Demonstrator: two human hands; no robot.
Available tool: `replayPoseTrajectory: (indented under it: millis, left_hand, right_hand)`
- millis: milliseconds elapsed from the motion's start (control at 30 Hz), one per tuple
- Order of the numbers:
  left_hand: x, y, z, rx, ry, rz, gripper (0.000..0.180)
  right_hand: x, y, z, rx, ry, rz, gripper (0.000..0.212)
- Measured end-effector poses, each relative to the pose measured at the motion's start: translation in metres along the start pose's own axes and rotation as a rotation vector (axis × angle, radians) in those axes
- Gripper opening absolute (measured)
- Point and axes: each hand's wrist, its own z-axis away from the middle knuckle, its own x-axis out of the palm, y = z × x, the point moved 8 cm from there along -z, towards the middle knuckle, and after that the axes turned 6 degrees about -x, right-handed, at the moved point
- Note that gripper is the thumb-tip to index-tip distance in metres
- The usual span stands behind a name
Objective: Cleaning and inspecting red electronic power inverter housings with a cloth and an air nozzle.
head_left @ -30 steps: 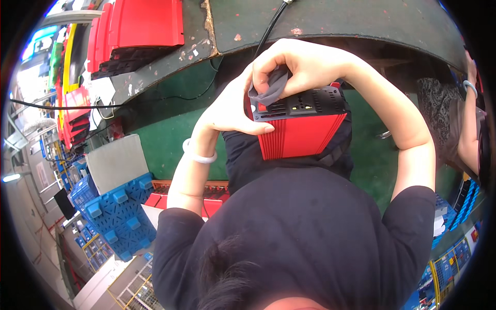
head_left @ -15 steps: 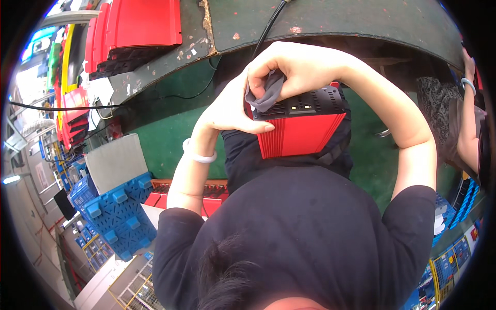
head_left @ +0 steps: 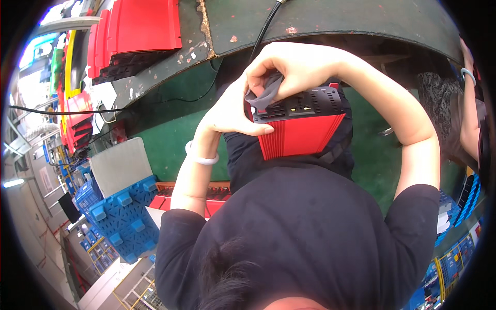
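A red power inverter [head_left: 299,135] with ribbed sides and a black slotted end panel rests on my lap, that panel facing up and away from me. My left hand [head_left: 230,111] is closed round its left end, the thumb lying along the red side. Pinched in my right hand [head_left: 297,64] is a dark grey cloth [head_left: 265,97], pressed against the left corner of the black panel. Some of my right fingertips are hidden behind the cloth.
Ahead runs a worn dark green workbench [head_left: 330,20], with red housings [head_left: 147,28] stacked at its left and a black cable [head_left: 264,30] over its edge. A blue plastic pallet [head_left: 124,217] stands at left. Another person's arm [head_left: 469,111] shows at far right.
My right hand and the cloth have shifted very slightly at the panel's left corner. My left hand keeps its grip on the inverter. The whole view has moved a little.
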Motion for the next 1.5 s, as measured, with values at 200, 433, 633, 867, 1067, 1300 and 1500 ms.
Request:
replayPoseTrajectory:
  millis: [200,433,633,867,1067,1300,1500]
  left_hand:
    - [0.003,0.004,0.0,-0.023,-0.023,0.019,0.097]
    - [0.007,0.0,0.0,-0.036,-0.06,-0.047,0.092]
    - [0.002,0.0,-0.003,0.024,-0.002,0.056,0.106]
    - [0.001,0.004,-0.005,0.007,-0.006,0.059,0.107]
    - [0.002,-0.003,-0.005,-0.003,-0.009,0.047,0.103]
    - [0.0,-0.009,-0.006,0.002,0.017,0.069,0.1]
    - [0.004,0.02,-0.002,0.139,-0.033,0.125,0.112]
  right_hand:
    - [0.005,0.003,0.0,0.02,-0.063,-0.097,0.021]
    - [0.009,0.001,0.0,0.139,-0.082,0.103,0.022]
    - [-0.002,0.019,0.002,0.171,0.028,0.029,0.023]
    - [0.002,0.014,0.006,0.14,0.03,-0.158,0.02]
    - [0.003,0.011,0.005,0.187,0.023,-0.047,0.02]
    - [-0.006,0.015,0.002,0.188,0.129,0.109,0.022]
    - [-0.021,0.008,0.014,0.199,0.172,-0.046,0.021]
